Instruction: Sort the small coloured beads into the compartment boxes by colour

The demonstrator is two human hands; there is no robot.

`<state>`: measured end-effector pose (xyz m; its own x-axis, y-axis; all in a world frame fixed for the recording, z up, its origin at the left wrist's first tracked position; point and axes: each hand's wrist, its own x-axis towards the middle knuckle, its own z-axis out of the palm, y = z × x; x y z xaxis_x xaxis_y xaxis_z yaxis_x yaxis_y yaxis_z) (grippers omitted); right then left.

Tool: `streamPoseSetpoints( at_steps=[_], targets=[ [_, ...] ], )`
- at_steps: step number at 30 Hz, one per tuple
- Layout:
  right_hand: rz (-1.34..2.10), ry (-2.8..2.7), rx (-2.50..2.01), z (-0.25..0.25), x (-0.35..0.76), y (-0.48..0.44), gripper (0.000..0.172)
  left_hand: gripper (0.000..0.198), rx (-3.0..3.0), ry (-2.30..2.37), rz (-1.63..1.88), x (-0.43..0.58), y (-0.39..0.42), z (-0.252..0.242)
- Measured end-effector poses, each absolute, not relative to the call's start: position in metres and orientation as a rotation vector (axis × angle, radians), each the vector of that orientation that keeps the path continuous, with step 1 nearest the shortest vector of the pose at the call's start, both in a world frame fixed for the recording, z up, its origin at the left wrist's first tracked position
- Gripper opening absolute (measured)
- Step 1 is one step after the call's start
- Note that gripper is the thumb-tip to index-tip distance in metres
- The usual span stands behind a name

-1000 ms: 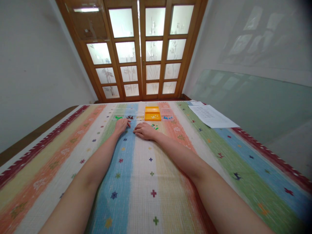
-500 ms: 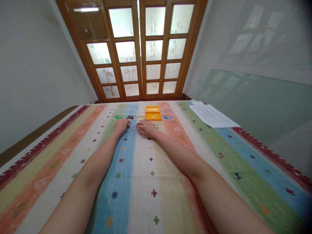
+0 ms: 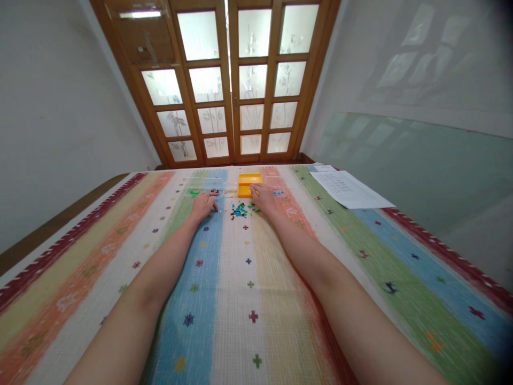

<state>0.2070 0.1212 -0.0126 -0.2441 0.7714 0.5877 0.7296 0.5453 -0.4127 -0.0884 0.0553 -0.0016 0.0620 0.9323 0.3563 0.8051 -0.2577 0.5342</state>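
Note:
A loose pile of small blue, green and dark red pieces [image 3: 239, 210] lies on the cloth between my hands. My left hand [image 3: 204, 204] rests left of it, thumb and fingers apart, in front of a clear tray [image 3: 200, 183] holding green pieces [image 3: 195, 192] and dark red pieces [image 3: 215, 191]. Over the front right part of an orange box [image 3: 249, 178] is my right hand [image 3: 263, 198], fingers bent and drawn together at the tips. Whatever they hold is too small to make out. Behind this hand, blue pieces [image 3: 279, 192] sit in another clear tray.
A striped, patterned cloth [image 3: 236, 299] covers the table. Printed sheets of paper [image 3: 348, 190] lie at the back right. Beyond the far edge stand wooden doors with glass panes [image 3: 252, 85]. A greenish glass panel [image 3: 401, 160] leans along the right wall.
My right hand has moved right and away from me, from over the pile to the orange box, uncovering the pieces. My left hand has shifted slightly right.

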Motion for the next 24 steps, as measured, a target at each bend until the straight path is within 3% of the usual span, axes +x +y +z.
streamPoseSetpoints(
  at_steps=[4, 13, 24],
  targets=[
    [0.070, -2.057, -1.206, -0.015, 0.205, 0.122, 0.035, 0.026, 2.260, 1.768, 0.988, -0.072, 0.049, -0.001],
    [0.102, -2.132, -1.109, -0.016, 0.201, 0.121, 0.034, 0.033, 2.578, 1.474, 0.740, -0.044, 0.042, -0.005],
    [0.068, -2.338, -0.939, -0.012, 0.189, 0.108, 0.026, 0.033, 2.567, 1.487, 0.726, -0.053, 0.050, -0.014]
  ],
)
